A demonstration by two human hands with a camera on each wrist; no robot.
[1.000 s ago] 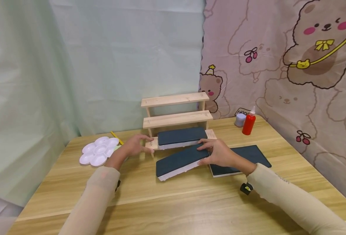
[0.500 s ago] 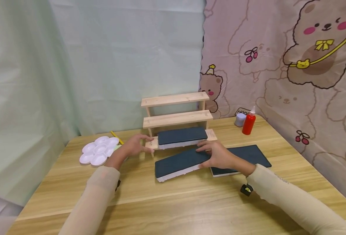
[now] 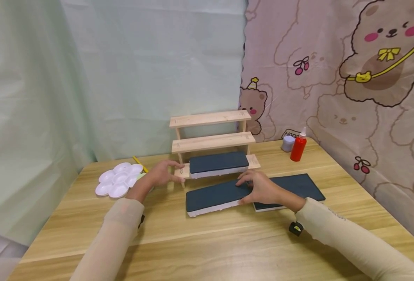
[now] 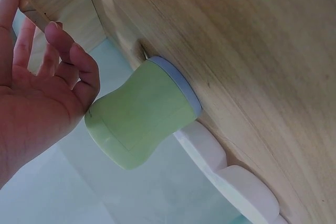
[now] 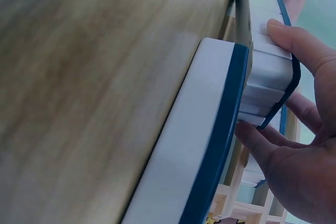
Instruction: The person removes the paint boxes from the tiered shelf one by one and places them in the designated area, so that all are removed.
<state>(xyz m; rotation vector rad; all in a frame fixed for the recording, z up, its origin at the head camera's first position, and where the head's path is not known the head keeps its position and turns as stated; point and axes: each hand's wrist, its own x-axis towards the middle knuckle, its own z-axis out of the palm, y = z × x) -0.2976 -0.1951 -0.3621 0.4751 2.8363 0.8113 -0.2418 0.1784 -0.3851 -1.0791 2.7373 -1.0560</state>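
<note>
Over the desk [image 3: 207, 246], a white box [image 3: 210, 197] with a dark top runs lengthwise left to right, its right end angled away. The right hand [image 3: 261, 191] has its grip clamped on that end, thumb on the near white side. A wider dark-topped slab [image 3: 300, 187] lies just right. Beyond, the left hand [image 3: 162, 173], thumb and fingers slightly parted, pinches the bottom step of a wooden rack [image 3: 212, 142].

In the head view, the left hand [image 3: 159, 175] obscured most of the green jar [image 4: 142, 114] toward the left edge of the table [image 3: 193, 249]. The right hand [image 3: 264, 190] covered the held box's [image 3: 214, 197] right end. Sleeve lettering [image 3: 337, 214] was illegibly small. The table's near edge was cut off.
</note>
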